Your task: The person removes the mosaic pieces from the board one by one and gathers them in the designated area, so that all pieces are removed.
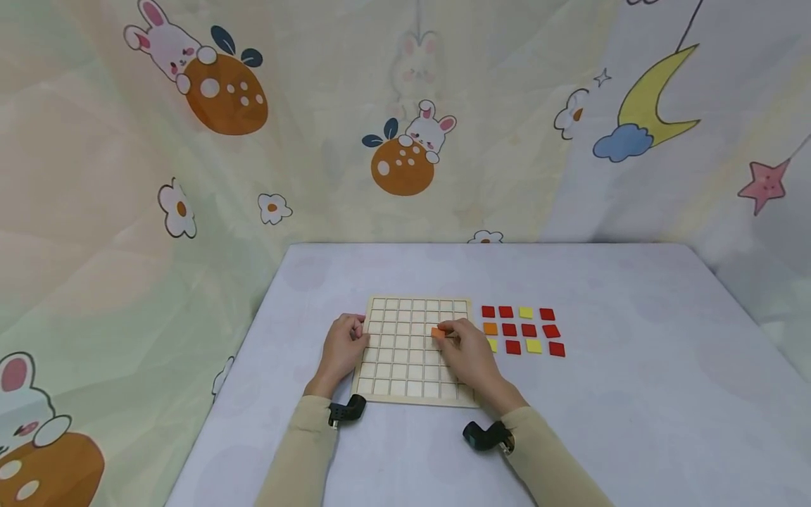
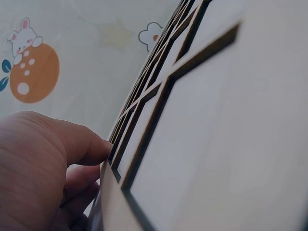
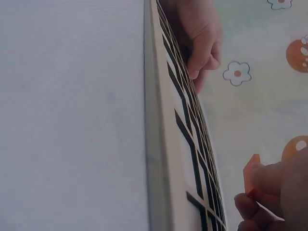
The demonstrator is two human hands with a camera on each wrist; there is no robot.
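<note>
A pale wooden grid board (image 1: 405,370) with rows of square cells lies on the table. At its left edge my left hand (image 1: 344,346) grips the rim; in the left wrist view the thumb of the left hand (image 2: 41,159) lies on the rim, with the other fingers curled beside it. Over the board's right part, my right hand (image 1: 470,355) pinches an orange square tile (image 1: 436,333) between thumb and fingers. The right wrist view shows this orange tile (image 3: 248,175) held tilted above the board, and a small red bit (image 3: 251,193) by the fingertips.
Right of the board lie loose square tiles in rough rows: several red tiles (image 1: 529,329), a few yellow tiles (image 1: 534,346) and an orange tile (image 1: 490,329). My right hand partly covers one yellow tile. A pale cloth covers the table (image 1: 633,408); a printed curtain (image 1: 507,183) hangs behind.
</note>
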